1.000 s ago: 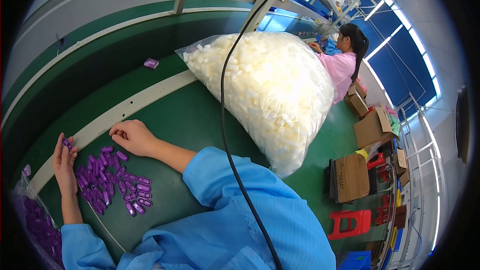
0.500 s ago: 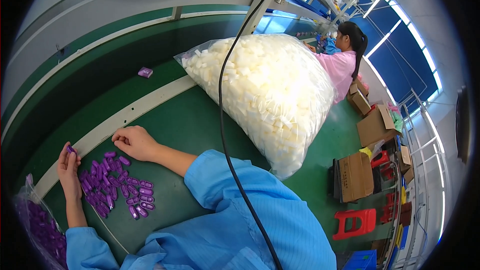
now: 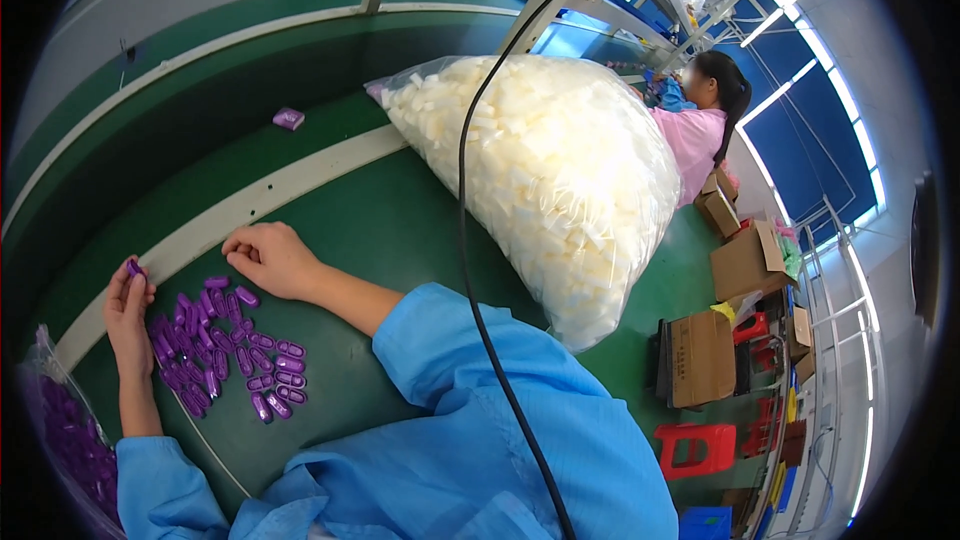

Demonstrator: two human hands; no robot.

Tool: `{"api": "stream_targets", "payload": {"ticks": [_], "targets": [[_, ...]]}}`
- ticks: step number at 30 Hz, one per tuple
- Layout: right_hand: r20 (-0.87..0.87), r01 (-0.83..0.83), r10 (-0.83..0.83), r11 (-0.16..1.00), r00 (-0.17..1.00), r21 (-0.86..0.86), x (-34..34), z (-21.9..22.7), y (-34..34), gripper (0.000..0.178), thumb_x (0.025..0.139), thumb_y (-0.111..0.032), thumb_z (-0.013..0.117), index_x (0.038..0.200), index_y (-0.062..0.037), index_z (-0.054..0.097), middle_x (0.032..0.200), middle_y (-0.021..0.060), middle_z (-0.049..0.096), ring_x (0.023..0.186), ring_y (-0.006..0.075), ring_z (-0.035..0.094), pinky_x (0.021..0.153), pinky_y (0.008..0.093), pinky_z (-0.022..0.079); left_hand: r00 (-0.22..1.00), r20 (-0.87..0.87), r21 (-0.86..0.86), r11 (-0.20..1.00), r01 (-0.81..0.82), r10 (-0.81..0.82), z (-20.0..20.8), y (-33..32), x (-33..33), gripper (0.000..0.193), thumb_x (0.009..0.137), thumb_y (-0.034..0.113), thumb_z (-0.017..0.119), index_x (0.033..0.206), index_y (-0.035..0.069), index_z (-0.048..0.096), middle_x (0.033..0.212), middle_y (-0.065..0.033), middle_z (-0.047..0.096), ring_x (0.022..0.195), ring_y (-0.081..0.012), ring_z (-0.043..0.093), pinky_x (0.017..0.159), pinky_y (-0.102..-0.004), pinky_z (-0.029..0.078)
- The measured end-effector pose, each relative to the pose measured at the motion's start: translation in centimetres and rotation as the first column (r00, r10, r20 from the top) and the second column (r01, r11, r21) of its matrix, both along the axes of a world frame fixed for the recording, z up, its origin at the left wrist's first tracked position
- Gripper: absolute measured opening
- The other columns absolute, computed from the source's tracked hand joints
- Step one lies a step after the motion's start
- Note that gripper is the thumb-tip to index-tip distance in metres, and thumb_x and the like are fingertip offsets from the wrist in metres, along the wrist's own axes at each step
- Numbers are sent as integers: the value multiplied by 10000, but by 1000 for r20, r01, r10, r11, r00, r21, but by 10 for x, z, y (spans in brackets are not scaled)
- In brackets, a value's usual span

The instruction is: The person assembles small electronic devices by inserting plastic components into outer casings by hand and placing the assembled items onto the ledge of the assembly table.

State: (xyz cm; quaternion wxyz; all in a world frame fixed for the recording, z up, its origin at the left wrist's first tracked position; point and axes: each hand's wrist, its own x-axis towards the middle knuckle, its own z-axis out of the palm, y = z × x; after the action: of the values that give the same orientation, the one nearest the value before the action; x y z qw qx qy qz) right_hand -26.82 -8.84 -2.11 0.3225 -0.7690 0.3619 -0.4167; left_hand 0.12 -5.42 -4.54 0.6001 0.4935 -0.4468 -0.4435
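Observation:
Between the fingertips of my raised left hand (image 3: 128, 325) is a small purple capsule-shaped plastic piece (image 3: 134, 267). That hand is at the left edge of a loose pile of similar purple plastic pieces (image 3: 210, 335) on the green work surface. Just beyond the pile, my right hand (image 3: 275, 258) rests with its fingers curled in. Whatever its fingertips may hold is hidden. Some of the pieces nearest me lie spread out with an oval outline showing on top.
A clear bag of purple pieces (image 3: 75, 450) stands at the lower left. A large clear bag of cream-white chunks (image 3: 560, 180) fills the middle, crossed by a black cable (image 3: 464, 200). A small purple packet (image 3: 288, 118) lies beyond the pale rail (image 3: 210, 240). A co-worker in pink (image 3: 690, 145) sits far right.
The whole view has shifted slightly. Both hands keep nearly the same pose beside the pile, and the left still holds the purple piece.

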Motion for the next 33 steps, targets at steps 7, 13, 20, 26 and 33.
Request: {"api": "stream_targets", "payload": {"ticks": [7,13,20,26,33], "targets": [[-17,-7,7,999,1000,45,0,3,4,117,785,-96,607,865,-15,632,673,81,607,566,157,561,542,274,456,965,227,-143,985,-98,129,3,4,-19,324,882,136,572,1187,32,548,938,-6,597,756,-60,531,660,-192,407],[-20,13,-12,997,1000,80,2,6,6,135,768,-112,615,860,-14,635,671,102,613,594,211,591,568,311,468,963,248,-178,982,-63,107,13,-2,-34,328,880,123,571,1193,28,540,936,-3,601,772,-62,541,663,-185,402],[-12,10,-9,995,1000,95,3,6,2,132,769,-115,619,852,-13,638,668,95,617,580,200,590,556,298,467,972,219,-115,992,-55,79,15,-7,-30,338,880,143,571,1196,29,540,966,-30,612,774,-65,534,676,-196,410],[39,1,-3,998,999,62,1,1,-2,131,790,-92,613,886,-7,636,660,64,609,563,119,552,536,252,448,993,-59,-54,993,-102,98,9,-8,-12,342,885,167,579,1192,20,544,953,-11,605,755,-55,517,682,-198,417],[36,-10,8,999,999,52,-3,3,3,117,780,-100,610,863,-22,636,659,82,613,584,180,581,572,288,466,969,-24,-126,961,-248,246,3,48,-13,324,901,127,550,1192,-14,530,1152,-62,569,1041,-123,532,910,-244,389]]}}
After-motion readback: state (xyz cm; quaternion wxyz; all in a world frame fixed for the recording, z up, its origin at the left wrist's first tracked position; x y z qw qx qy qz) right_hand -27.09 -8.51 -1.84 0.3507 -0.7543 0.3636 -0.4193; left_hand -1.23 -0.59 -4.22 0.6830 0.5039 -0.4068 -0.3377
